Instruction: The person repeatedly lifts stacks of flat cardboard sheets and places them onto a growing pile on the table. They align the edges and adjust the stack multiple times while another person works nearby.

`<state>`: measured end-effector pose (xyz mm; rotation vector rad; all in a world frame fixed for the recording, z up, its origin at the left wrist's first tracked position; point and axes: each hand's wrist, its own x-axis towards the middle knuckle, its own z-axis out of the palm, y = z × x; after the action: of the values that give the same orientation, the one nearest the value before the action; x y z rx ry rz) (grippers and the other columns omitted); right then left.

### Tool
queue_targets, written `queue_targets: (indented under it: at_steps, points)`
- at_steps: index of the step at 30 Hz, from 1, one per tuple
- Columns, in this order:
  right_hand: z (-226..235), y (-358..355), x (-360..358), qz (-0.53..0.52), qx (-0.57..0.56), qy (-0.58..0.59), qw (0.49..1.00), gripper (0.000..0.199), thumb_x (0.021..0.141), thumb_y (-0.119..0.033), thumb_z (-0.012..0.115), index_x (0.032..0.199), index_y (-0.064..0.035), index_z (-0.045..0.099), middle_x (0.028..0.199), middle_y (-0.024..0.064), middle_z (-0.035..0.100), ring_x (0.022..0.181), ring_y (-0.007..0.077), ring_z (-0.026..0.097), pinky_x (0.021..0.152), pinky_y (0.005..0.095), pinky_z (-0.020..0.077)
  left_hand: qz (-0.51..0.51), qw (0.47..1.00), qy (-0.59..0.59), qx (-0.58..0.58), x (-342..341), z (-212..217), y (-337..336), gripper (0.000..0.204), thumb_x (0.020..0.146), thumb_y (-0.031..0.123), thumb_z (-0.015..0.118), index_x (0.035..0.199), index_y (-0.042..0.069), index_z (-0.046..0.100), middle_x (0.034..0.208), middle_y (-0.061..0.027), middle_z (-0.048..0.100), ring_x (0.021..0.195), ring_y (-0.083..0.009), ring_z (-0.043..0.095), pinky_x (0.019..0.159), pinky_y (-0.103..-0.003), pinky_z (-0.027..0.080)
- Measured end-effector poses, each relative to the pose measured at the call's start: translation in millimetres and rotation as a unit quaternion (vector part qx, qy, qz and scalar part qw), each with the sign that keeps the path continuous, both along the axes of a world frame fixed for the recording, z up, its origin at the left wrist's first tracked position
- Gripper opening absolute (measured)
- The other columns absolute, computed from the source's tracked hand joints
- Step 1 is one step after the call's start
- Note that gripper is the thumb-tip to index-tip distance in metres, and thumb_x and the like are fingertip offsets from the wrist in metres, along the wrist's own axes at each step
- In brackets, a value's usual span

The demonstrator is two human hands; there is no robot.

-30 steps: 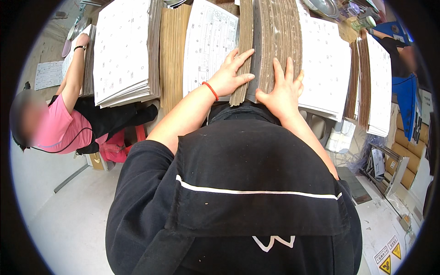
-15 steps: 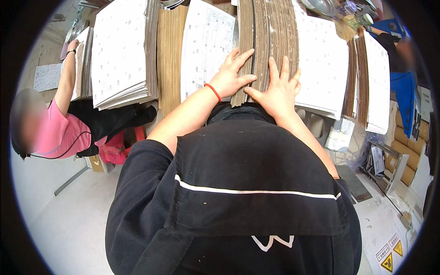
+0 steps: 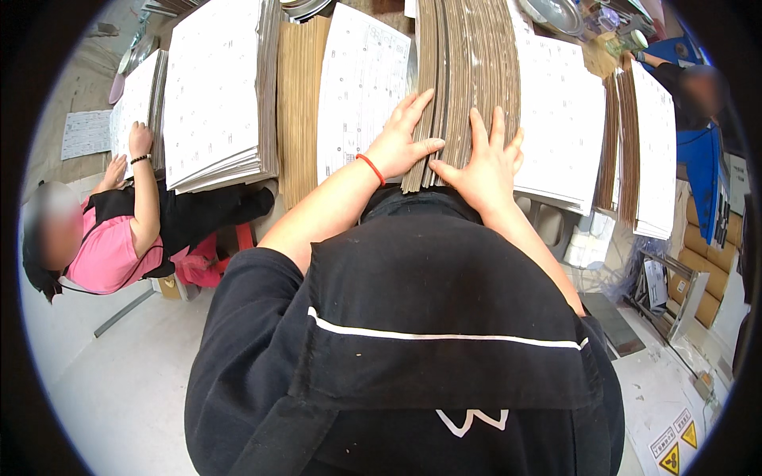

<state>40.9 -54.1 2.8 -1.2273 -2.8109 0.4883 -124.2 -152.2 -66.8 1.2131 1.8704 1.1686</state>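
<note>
In front of me a thick bundle of brown sheets [image 3: 476, 67] stands on edge, its layered edges facing up. My left hand [image 3: 401, 144] lies against the bundle's left side near its front end, fingers stretched forward and thumb pointing across the edges. On top of the edges at the right rests my right hand [image 3: 488, 163], fingers spread and thumb toward the left. The two thumbs are close together but apart. Printed white sheets [image 3: 361, 87] lean just left of the bundle, and more white sheets [image 3: 559, 119] lie to its right.
Further left stand a brown sheet stack [image 3: 300, 111] and a tall white-faced stack [image 3: 214, 95]. A co-worker in pink [image 3: 119, 246] handles sheets at the far left. More stacks [image 3: 627, 143] stand at right, near a metal frame [image 3: 675, 293] and another person [image 3: 698, 91]. A metal bowl [image 3: 552, 14] sits behind.
My hands stay on the bundle, with the right fingers shifted slightly. The view has moved a little. At left, the co-worker's arm has drawn nearer and a second hand now shows.
</note>
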Motion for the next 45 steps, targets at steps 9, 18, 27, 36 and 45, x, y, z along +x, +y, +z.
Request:
queue_targets:
  at_steps: [9,18,27,36,45]
  points:
    - [3,1,0,-0.006,-0.008,-0.004,1.0,0.107,0.065,-0.046,0.087,0.157,-0.0183,0.038,0.167,0.0185,0.018,0.148,0.06,0.012,0.115,0.0699,0.0224,-0.004,1.0,0.003,0.012,0,-3,1,0.093,0.087,0.028,0.08,0.162,0.017,0.026,0.161,-0.0319,0.023,0.151,-0.0467,0.024,0.123,-0.049,0.027]
    - [0,-5,-4,0.003,0.005,0.009,1.0,0.104,0.067,-0.046,0.083,0.156,-0.0176,0.038,0.166,0.0189,0.019,0.147,0.061,0.012,0.112,0.0727,0.0236,-0.007,1.0,-0.012,-0.011,1,4,-3,0.091,0.09,0.029,0.076,0.163,0.019,0.023,0.162,-0.0302,0.021,0.15,-0.0473,0.024,0.123,-0.05,0.026]
    - [-3,-4,-5,-0.01,-0.006,0.004,1.0,0.105,0.065,-0.042,0.081,0.157,-0.017,0.037,0.166,0.0187,0.019,0.148,0.0605,0.01,0.112,0.0719,0.0233,-0.022,0.998,-0.028,-0.045,2,12,0,0.09,0.093,0.025,0.073,0.164,0.018,0.018,0.165,-0.0273,0.017,0.154,-0.0428,0.017,0.125,-0.048,0.022]
    - [6,23,15,-0.039,-0.051,-0.037,0.997,0.11,0.059,-0.035,0.08,0.158,-0.0184,0.034,0.167,0.0186,0.017,0.149,0.0592,0.007,0.115,0.071,0.0199,0.022,0.999,-0.025,-0.043,-14,23,-21,0.088,0.085,0.008,0.066,0.161,0.016,0.023,0.161,-0.0258,0.025,0.152,-0.0413,0.024,0.124,-0.045,0.026]
    - [-6,29,20,-0.051,-0.048,-0.052,0.996,0.115,0.058,-0.032,0.08,0.16,-0.0184,0.029,0.169,0.0175,0.013,0.149,0.0593,0.006,0.114,0.074,0.0187,0.103,0.987,-0.028,-0.122,3,45,-17,0.089,0.081,0.003,0.061,0.16,0.027,0.028,0.152,-0.021,0.039,0.133,-0.0399,0.049,0.109,-0.045,0.046]
